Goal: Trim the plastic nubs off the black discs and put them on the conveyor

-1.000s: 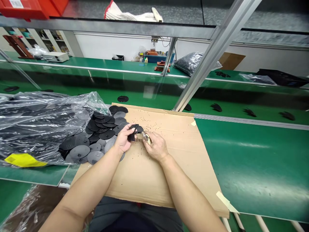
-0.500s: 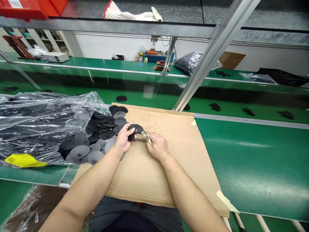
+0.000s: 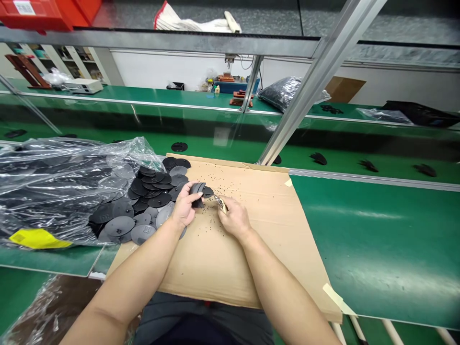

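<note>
My left hand (image 3: 185,206) is closed on a small stack of black plastic discs (image 3: 197,190), held up over the cardboard sheet (image 3: 215,268). In my right hand (image 3: 234,215) is a pair of cutting pliers (image 3: 220,203) with pale handles, fingers wrapped round it. The jaws point left, close to the edge of the outermost disc; whether they touch it I cannot tell. Tiny black bits are scattered on the cardboard around both hands. Left of my left hand lies a heap of loose black discs (image 3: 153,184), spilling from a clear plastic bag (image 3: 64,187).
A green conveyor belt (image 3: 377,230) runs behind and to the right, carrying several black parts. A slanted metal post (image 3: 305,96) rises beyond the cardboard. Overhead, a shelf holds a red bin (image 3: 46,14) and a white glove (image 3: 194,21). A yellow label (image 3: 39,238) lies on the bag.
The held discs have turned slightly in my left hand, showing more of their edges. The pliers have shifted a little to the right, away from the discs. Parts on the belt have moved slightly left.
</note>
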{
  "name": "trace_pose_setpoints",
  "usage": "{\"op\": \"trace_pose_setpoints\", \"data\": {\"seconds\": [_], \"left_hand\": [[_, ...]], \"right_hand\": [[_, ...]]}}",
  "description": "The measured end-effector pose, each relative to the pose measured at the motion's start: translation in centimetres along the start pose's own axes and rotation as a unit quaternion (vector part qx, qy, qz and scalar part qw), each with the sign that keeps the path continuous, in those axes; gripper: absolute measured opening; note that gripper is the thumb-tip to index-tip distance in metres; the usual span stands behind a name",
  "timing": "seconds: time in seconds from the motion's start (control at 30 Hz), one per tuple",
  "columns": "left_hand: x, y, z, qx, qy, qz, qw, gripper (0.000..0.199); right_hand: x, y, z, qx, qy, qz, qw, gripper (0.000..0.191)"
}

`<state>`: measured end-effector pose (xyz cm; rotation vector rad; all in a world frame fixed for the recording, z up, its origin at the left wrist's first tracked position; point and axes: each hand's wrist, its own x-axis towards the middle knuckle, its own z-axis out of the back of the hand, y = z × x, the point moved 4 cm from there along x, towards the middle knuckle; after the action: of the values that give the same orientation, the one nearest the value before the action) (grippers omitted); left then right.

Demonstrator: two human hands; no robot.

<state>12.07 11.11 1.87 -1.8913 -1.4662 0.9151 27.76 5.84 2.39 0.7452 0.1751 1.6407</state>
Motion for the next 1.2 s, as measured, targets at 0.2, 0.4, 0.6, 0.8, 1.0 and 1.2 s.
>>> {"op": "trace_pose_setpoints", "data": {"seconds": [0.2,0.4,0.6,0.8,1.0,1.2], "left_hand": [[0.3,-0.2,0.2,0.007,-0.016,-0.002,1.000,0.064],[0.5,-0.2,0.6,-0.047,-0.009,0.036,0.998,0.042],[0.3,0.1,0.2,-0.051,0.037,0.048,0.997,0.036],[0.0,-0.1,0.0,-0.002,0.044,0.026,0.999,0.041],[0.2,-0.1,0.3,-0.017,0.008,0.060,0.998,0.039],[-0.3,0.2,-0.1,-0.030,0.082,0.142,0.986,0.028]], "right_hand": [[0.2,-0.3,0.7,0.086,-0.041,-0.026,0.995,0.025],[0.3,-0.2,0.8,0.088,-0.036,-0.037,0.995,0.019],[0.2,-0.2,0.7,0.088,-0.039,-0.033,0.995,0.021],[0.2,-0.1,0.8,0.091,-0.045,-0.023,0.995,0.022],[0.0,0.4,0.7,0.074,-0.040,0.002,0.996,0.029],[-0.5,1.8,0.4,0.008,0.009,0.062,0.998,0.032]]}}
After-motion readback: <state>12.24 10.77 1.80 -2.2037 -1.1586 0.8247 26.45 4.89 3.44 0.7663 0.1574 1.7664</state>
